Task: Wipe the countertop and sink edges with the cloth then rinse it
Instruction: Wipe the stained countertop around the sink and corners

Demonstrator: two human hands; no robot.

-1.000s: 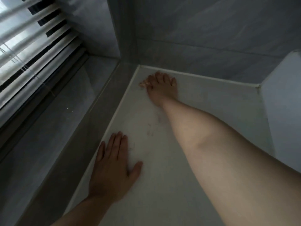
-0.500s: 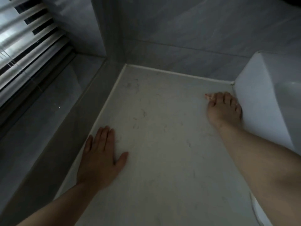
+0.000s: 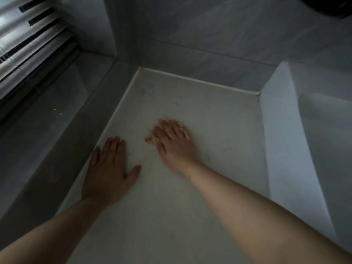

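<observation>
The white countertop (image 3: pixel 219 130) carries faint dark smudges and hair-like marks near its back left corner. My left hand (image 3: pixel 108 168) lies flat on it by the left edge, fingers straight. My right hand (image 3: pixel 175 143) presses flat on the counter just right of the left hand, fingers spread and slightly blurred. Small pale bits show at its fingertips; whether a cloth lies under the palm is hidden. The white sink (image 3: pixel 285 149) rises at the right, its sloped side wall facing the counter.
Grey marbled wall tiles (image 3: pixel 209 44) close the back. A dark ledge and a glossy sill (image 3: pixel 47 130) run along the left under window blinds (image 3: pixel 28 44). A white sealant line borders the counter at the back and left.
My right hand swept from the back left corner to the sink wall, then back to the counter's middle beside my left hand. The left hand stayed flat in place.
</observation>
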